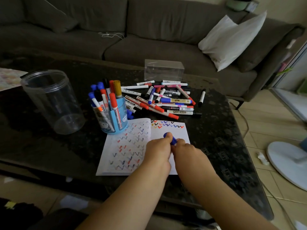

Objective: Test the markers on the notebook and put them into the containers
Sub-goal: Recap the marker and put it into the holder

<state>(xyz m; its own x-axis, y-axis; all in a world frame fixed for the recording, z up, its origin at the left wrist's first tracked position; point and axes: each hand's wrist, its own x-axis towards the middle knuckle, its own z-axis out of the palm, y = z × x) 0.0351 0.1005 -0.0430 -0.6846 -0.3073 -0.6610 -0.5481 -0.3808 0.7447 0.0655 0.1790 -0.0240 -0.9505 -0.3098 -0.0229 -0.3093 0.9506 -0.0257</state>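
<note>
Blue marker [171, 139]: held over the notebook's [132, 146] right page, near the desk's [216, 130] front edge. Left hand [157, 150] pinches its far cap end; right hand [186, 149] grips the barrel. Long axis slants far-left to near-right. Blue marker cup [116, 118] lies far-left, nearer the left hand.

Your forearms are bare, no sleeves reaching them; your left hand [157, 151] and right hand [186, 151] wear nothing.
</note>
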